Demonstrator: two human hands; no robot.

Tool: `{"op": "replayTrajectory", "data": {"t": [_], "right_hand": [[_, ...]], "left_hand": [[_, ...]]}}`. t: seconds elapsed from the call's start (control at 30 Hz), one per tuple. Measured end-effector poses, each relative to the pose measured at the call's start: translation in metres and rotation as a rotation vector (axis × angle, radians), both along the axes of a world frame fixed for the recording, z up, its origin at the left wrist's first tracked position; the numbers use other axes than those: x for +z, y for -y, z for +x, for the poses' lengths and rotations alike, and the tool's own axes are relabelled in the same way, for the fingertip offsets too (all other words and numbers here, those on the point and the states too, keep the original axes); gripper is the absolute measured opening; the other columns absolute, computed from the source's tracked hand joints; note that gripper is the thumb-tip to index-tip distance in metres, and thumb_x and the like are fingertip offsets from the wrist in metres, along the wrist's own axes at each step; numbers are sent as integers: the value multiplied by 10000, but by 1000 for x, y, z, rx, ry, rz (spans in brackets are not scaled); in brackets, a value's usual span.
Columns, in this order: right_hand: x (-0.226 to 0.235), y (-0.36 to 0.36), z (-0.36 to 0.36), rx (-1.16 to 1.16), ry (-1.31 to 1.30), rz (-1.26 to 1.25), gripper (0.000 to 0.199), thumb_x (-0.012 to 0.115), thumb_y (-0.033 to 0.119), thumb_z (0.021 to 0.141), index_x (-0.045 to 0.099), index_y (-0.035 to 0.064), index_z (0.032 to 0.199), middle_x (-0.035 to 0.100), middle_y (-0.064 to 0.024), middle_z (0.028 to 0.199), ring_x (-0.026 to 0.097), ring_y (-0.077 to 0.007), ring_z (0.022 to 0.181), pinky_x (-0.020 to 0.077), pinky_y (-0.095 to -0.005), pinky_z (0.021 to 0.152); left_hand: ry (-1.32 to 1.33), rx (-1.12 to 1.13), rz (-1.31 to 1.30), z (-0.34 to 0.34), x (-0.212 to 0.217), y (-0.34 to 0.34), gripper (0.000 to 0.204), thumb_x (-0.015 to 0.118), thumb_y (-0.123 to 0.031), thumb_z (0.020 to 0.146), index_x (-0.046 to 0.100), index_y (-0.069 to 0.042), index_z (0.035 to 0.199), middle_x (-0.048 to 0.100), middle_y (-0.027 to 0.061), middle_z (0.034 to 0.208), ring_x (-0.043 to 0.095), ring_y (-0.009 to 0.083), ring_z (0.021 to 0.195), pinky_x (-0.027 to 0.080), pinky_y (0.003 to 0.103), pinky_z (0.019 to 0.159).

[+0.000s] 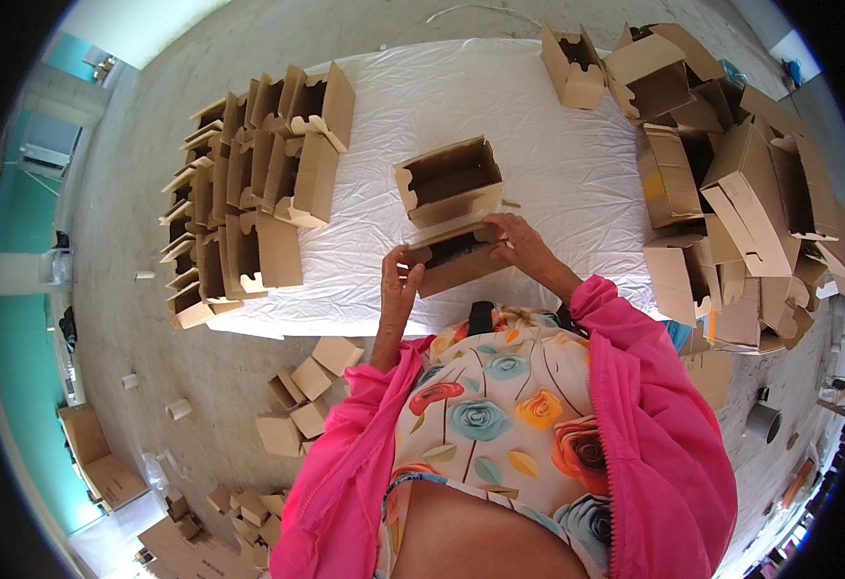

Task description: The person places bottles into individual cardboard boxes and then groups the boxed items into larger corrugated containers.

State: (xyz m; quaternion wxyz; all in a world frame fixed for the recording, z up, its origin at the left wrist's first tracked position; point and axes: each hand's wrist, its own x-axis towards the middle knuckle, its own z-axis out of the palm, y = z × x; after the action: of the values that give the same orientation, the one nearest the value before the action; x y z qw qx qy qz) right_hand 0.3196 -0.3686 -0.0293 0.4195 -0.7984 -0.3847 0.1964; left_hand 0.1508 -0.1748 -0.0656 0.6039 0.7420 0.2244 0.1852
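An open-topped brown cardboard box (459, 271) is held between my two hands at the near edge of the white-covered table. My left hand (399, 288) grips its left end, with fingers at the rim. At the right end, my right hand (527, 248) has its fingers curled over the upper corner. The inside of this box is dark, and I cannot tell what is in it. Just beyond it stands a second open cardboard box (449, 181), touched by neither hand. A small brown scrap (510, 204) lies beside that second box.
Rows of open boxes (249, 183) stand close together on the table's left. A jumbled heap of boxes (731, 193) covers the right side, with one upright box (574, 72) at the far edge. More small boxes (309, 391) lie on the floor at the near left.
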Motion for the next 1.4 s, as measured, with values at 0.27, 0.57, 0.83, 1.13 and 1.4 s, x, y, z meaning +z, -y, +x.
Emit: {"op": "replayTrajectory", "data": {"t": [0.27,0.57,0.83,1.13,1.4], "right_hand": [[-52,10,-2,-81,163,101,487,625,67,619,495,116,1087,420,-140,1052,416,-285,994,348,-313,893],[-9,5,-11,-116,-577,-58,432,486,21,768,351,117,1167,484,-102,1077,494,-218,939,381,-299,867],[6,59,21,-119,-115,63,361,466,37,726,481,91,1083,508,-127,1117,477,-260,1059,408,-331,869],[81,60,165,-80,453,-76,373,530,-23,692,544,134,1030,501,-100,1137,468,-281,1033,397,-351,867],[61,-31,328,114,566,-3,355,529,-41,684,560,126,996,547,-67,999,478,-270,959,371,-342,851]], "left_hand": [[-65,97,335,5,-7,11,204,641,-94,703,557,-60,886,449,55,811,437,133,653,393,252,567],[-347,-102,-573,7,-12,-12,680,561,-171,786,142,-251,1315,362,175,1195,485,285,962,486,411,593],[-341,-201,-810,24,9,69,484,551,-88,778,294,-172,1180,380,144,1101,518,274,913,524,404,664],[-170,-74,-1090,172,42,142,441,531,-48,804,242,-127,1128,450,165,1056,554,253,846,508,382,689],[9,165,-929,332,15,114,402,516,-57,815,233,-93,1100,451,172,1052,556,277,846,528,395,695]]}}
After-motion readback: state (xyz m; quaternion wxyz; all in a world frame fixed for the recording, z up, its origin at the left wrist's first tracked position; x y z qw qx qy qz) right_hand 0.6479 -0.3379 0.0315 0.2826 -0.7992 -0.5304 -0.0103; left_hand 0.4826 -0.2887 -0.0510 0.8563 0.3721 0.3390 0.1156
